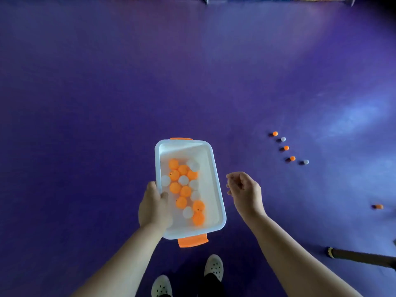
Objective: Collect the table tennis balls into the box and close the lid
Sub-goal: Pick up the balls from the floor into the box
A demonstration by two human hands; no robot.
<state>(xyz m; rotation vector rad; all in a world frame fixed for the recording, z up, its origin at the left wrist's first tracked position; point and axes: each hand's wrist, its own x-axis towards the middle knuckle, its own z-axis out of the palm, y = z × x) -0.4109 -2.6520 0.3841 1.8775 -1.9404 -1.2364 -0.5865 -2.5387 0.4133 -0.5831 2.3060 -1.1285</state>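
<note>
Purple floor [107, 82] stretches under a person who stands carrying the white box [214, 179], lid off, with a good pile of orange and white balls [184, 185] already inside. Their left hand [153, 205] clamps the box's left rim while the right hand [245, 192] hangs beside it, fingers loosely curled around nothing I can see. Six loose balls [286, 148] still lie to the right, one orange ball [378, 206] well apart, and no lid is in sight, so I'd judge the job over halfway.
</note>
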